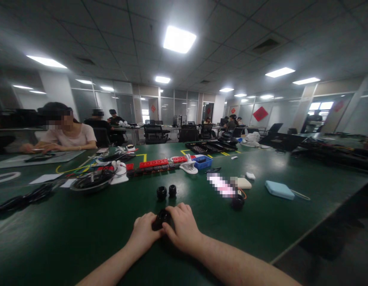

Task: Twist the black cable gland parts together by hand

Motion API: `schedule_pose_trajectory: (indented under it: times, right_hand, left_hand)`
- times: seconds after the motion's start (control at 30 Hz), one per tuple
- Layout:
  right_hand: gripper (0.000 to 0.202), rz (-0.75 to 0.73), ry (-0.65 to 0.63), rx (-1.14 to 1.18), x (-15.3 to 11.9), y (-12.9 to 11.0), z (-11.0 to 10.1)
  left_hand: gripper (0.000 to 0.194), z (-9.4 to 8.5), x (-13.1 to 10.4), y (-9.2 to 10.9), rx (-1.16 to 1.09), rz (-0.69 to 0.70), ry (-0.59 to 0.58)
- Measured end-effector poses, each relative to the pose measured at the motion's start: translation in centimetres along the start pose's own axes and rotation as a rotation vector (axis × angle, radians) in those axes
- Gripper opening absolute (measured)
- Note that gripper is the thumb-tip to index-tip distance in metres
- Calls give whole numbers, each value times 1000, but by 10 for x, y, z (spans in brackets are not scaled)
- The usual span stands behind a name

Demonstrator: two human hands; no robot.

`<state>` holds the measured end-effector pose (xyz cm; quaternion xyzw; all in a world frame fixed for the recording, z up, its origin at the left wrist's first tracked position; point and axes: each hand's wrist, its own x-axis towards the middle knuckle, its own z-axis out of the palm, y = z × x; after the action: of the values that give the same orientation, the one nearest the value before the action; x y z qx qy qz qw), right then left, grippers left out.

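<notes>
Both hands meet around a round, shiny black part [163, 217] low in the middle of the head view. My left hand [144, 230] wraps its left side, fingers bent. From the right, my right hand [184, 228] grips the same part, its thumb across the near side. The underside of the part is hidden by the hands. Just beyond them, two similar black parts stand side by side on the green table, a wider one [161, 193] and a narrower one [172, 191].
On the green table [261, 238] lie a black round object [238, 201], a light blue box [279, 190], a blue bin [202, 162], a row of red pieces [154, 163] and a bowl of cables [91, 182]. A person [67, 133] sits at the left.
</notes>
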<state>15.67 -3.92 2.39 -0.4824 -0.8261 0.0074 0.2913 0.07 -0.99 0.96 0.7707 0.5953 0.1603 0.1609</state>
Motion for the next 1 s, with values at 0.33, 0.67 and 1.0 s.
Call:
schedule_pose_trajectory:
  times: [0.33, 0.67, 1.0]
  right_hand:
    - [37, 54, -27, -24, 4, -2, 6]
    - [23, 48, -47, -6, 7, -1, 5]
    - [29, -14, -61, -69, 6, -1, 1]
  left_hand:
    - [17, -3, -3, 4, 37, 28, -27]
    - [17, -4, -9, 11, 19, 94, -46]
    - [15, -3, -7, 10, 43, 97, -41]
